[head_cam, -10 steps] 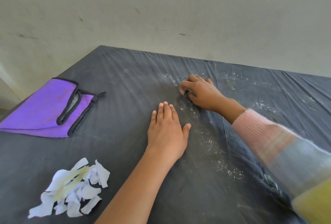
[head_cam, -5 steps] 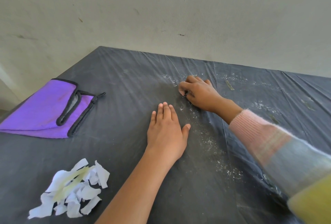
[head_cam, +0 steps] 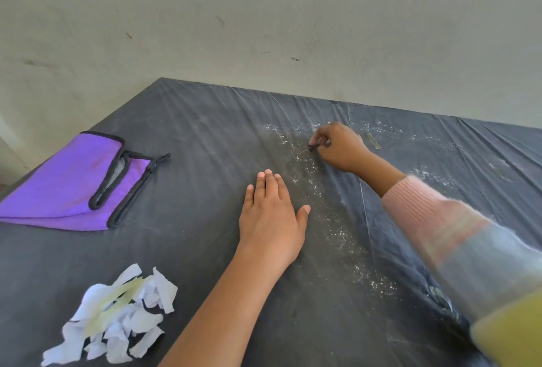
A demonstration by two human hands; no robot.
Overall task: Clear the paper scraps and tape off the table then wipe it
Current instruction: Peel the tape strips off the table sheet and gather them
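Observation:
My left hand (head_cam: 271,217) lies flat, palm down, on the black table cover (head_cam: 190,137), holding nothing. Farther back, my right hand (head_cam: 340,146) pinches a small dark strip of tape (head_cam: 313,148) between thumb and fingers, right at the cover's surface. A heap of torn white paper scraps (head_cam: 117,319) with strips of yellowish tape lies at the near left. Another short piece of tape (head_cam: 374,140) sticks to the cover just right of my right hand. White crumbs (head_cam: 337,220) are scattered between and below my hands.
A folded purple cloth (head_cam: 67,184) with black edging lies at the table's left edge. A plain wall (head_cam: 264,29) stands directly behind the table's far edge. More white specks dot the cover at the right.
My right hand has shifted slightly away from me and its fingers have lifted, pinching the small strip of tape. My left hand has stayed flat in place.

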